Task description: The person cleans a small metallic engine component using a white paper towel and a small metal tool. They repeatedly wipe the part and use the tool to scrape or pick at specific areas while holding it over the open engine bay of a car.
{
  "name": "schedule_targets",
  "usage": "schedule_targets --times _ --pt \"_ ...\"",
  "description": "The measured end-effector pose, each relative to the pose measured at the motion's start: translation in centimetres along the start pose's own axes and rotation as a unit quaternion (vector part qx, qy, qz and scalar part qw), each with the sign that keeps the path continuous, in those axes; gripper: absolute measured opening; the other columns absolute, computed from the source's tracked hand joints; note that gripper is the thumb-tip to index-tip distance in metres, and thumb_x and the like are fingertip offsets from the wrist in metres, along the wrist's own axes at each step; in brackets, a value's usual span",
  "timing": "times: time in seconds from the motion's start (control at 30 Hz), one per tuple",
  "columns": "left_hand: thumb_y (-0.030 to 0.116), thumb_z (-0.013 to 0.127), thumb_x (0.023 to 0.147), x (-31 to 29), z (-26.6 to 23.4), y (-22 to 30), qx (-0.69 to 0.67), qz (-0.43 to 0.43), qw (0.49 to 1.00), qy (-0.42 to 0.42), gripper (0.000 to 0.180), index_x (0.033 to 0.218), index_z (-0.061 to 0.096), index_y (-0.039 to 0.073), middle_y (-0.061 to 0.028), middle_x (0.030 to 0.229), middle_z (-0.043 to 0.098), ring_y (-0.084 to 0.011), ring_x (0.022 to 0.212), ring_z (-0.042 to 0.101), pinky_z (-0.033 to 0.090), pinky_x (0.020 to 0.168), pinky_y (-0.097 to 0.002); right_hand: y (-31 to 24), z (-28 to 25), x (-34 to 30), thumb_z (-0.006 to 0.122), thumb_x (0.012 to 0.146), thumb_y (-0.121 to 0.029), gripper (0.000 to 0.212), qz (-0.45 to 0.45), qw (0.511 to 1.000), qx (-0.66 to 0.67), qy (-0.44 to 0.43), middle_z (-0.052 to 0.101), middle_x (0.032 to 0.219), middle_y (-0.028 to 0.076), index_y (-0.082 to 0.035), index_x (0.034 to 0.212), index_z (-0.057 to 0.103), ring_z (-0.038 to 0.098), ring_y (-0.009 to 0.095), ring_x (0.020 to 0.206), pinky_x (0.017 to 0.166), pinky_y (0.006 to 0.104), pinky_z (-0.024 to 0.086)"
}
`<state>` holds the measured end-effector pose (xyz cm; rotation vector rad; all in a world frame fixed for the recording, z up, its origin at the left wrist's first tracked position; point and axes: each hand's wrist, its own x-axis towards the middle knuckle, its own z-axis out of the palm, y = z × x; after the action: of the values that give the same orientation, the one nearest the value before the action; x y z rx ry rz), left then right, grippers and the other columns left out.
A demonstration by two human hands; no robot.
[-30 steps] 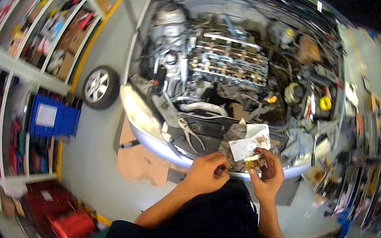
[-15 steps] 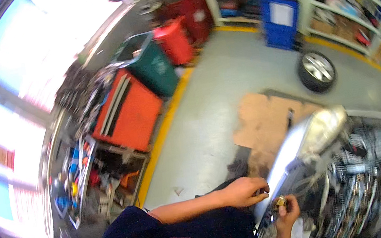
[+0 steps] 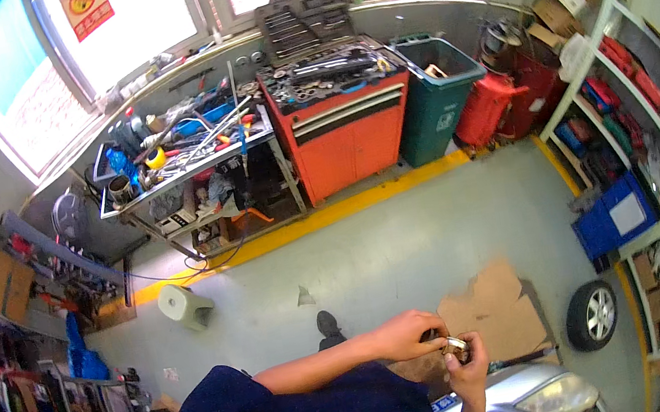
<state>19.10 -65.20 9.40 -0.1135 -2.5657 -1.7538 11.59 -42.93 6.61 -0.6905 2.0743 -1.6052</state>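
Note:
My right hand (image 3: 468,362) grips a small round metal part (image 3: 455,347), pale and shiny at its rim with brassy brown below. Its exact kind is too small to make out. From the left, my left hand (image 3: 407,336) reaches across my body, its fingers curled and their tips at the part's near-left edge. A dark patch shows between those curled fingers; whether it is a held thing or shadow is unclear. Both hands are just above the front of a silver car (image 3: 503,393) with a headlight (image 3: 559,398).
A flattened cardboard sheet (image 3: 491,310) lies on the floor beyond my hands, with a wheel (image 3: 592,315) to its right. Along the window wall stand a tool-laden bench (image 3: 197,170), a red tool cabinet (image 3: 351,147) and a green bin (image 3: 439,104). A stool (image 3: 183,306) stands left.
My view has swung left toward the bench and windows, so the engine bay has left the picture. My hands, slightly apart before, have come together at the metal part.

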Motion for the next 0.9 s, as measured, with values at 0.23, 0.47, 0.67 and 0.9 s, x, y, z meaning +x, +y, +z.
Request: schedule_targets --times 0.23,0.47,0.67,0.9 --pt "0.031 0.071 0.1 -2.9 -14.9 -7.7 0.006 -0.022 0.999 0.035 0.028 0.108 0.073 0.004 -0.0178 0.097 0.074 -0.0369 0.086 0.071 0.057 0.077 -0.0451 -2.5 13.2 11.2 0.084 0.081 -0.032 0.042 0.024 0.993 -0.073 -0.086 0.066 0.09 0.012 -0.003 0.105 0.064 0.063 0.023 0.083 0.076 0.0399 0.054" --pt "0.024 0.072 0.095 -8.1 -27.5 -12.4 0.053 -0.109 0.985 0.126 0.023 0.108 0.072 0.005 -0.016 0.097 0.074 -0.0341 0.085 0.072 0.058 0.077 -0.0436 -6.6 26.4 21.8 0.086 0.083 -0.026 0.038 0.021 0.972 -0.04 -0.232 0.067 0.087 0.01 -0.004 0.105 0.064 0.063 0.018 0.082 0.074 0.0358 0.054" --pt "0.013 0.08 0.084 -9.7 -34.4 -17.6 0.046 -0.159 0.934 0.316 0.021 0.104 0.073 0.007 -0.0111 0.089 0.073 -0.0256 0.077 0.073 0.059 0.071 -0.0374 -8.4 35.7 33.1 0.084 0.085 -0.021 0.036 -0.048 0.924 -0.081 -0.37 0.068 0.088 0.012 -0.005 0.107 0.061 0.066 0.024 0.078 0.072 0.0383 0.055" --pt "0.005 0.081 0.083 -8.8 -43.2 -19.6 0.102 -0.167 0.859 0.473 0.014 0.094 0.072 0.004 -0.0098 0.084 0.073 -0.0247 0.074 0.073 0.06 0.068 -0.0346 -10.9 45.1 46.1 0.085 0.083 -0.018 0.035 -0.12 0.85 -0.005 -0.513 0.067 0.084 0.012 -0.004 0.104 0.06 0.066 0.024 0.075 0.071 0.0377 0.054"
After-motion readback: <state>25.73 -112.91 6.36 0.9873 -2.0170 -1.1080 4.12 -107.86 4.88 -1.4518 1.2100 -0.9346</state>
